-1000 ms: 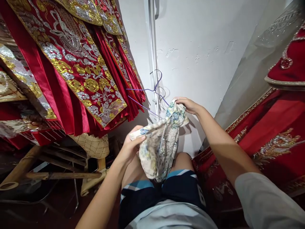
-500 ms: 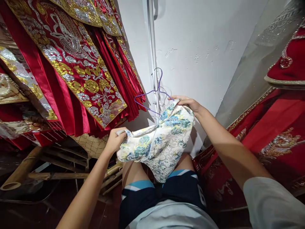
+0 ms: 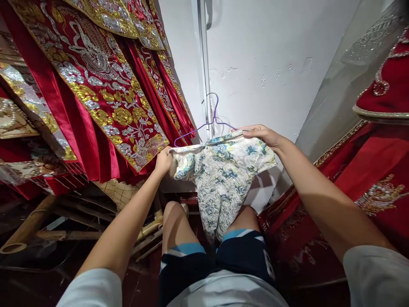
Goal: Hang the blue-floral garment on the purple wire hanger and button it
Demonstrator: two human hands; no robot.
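Observation:
A purple hanger (image 3: 215,111) stands in front of me, its hook upright near the metal strip on the white wall. Spread across below it is a white floral garment (image 3: 220,170) in blue, green and yellow, its body hanging down between my knees. My left hand (image 3: 164,161) is closed on the garment's upper left corner, near the hanger's left end. My right hand (image 3: 263,135) grips the upper right edge, thumb in front, where the hanger's right arm disappears behind the cloth. Part of the hanger's lower bar is hidden by the garment.
Red costumes (image 3: 121,98) with gold and silver embroidery hang on the left. Under them stands a bamboo frame (image 3: 73,235). More red embroidered clothes (image 3: 367,166) hang close on my right. The white wall (image 3: 271,64) is straight ahead.
My left hand has moved up and slightly right, raising the garment's left side to the hanger. My right hand has shifted slightly right. The garment is now stretched wider and more level.

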